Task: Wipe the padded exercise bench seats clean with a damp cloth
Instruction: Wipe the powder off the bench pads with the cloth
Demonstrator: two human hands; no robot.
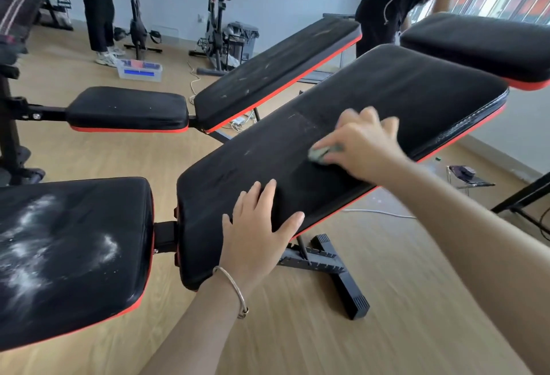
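Note:
A long black back pad with red trim (pixel 387 97) slopes up to the right in the middle of the view, with faint pale streaks on it. My right hand (pixel 361 143) presses a small green-grey cloth (pixel 320 154) onto the pad's middle; the hand is blurred. My left hand (pixel 259 225) lies flat with fingers spread on the pad's lower near edge, a bangle on its wrist. To the left, the black seat pad (pixel 74 255) of the same bench carries white powdery smears.
A second bench with a seat pad (pixel 128 106) and a dusty back pad (pixel 276 67) stands behind. A third pad (pixel 482 44) is at upper right, with a person bent over it. Exercise bikes (pixel 217 17), a plastic box (pixel 140 69) and another person's legs stand at the back.

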